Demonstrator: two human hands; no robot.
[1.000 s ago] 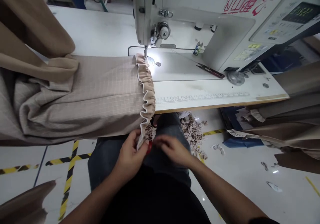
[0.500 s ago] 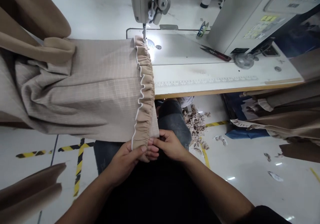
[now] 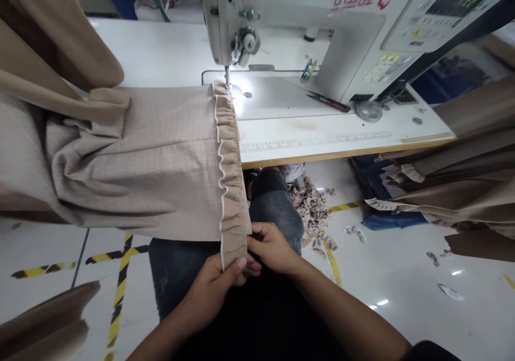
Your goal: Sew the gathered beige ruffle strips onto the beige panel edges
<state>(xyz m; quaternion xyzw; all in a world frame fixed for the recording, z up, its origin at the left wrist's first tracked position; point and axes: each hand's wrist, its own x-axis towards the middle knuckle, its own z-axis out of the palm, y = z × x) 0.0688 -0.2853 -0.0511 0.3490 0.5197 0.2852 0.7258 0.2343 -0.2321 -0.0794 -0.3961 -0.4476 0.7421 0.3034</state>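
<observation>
A ruffle strip (image 3: 232, 189), tan with a white edge, runs along the edge of a beige checked fabric panel (image 3: 169, 157). Its far end lies under the needle area of a sewing machine (image 3: 227, 75), whose lamp is lit. Closed around the near end of the ruffle strip is my left hand (image 3: 213, 286), thumb on top. My right hand (image 3: 273, 247) pinches the near corner of the fabric panel, just right of the strip. The fingertips of both hands are close together, and some are hidden behind the cloth.
Thread snips (image 3: 329, 102) and a small clear dish (image 3: 369, 111) lie on the machine table (image 3: 306, 142). A printed ruler scale runs along its front. Brown garments (image 3: 462, 184) hang at right. Ruffle scraps (image 3: 311, 208) are heaped on the floor. Tan cloth (image 3: 60, 39) is piled at left.
The view has tilted up, showing more of the machine. My left hand has drawn the ruffle's near end toward me, and it looks straighter there. My right hand keeps its hold on the panel corner.
</observation>
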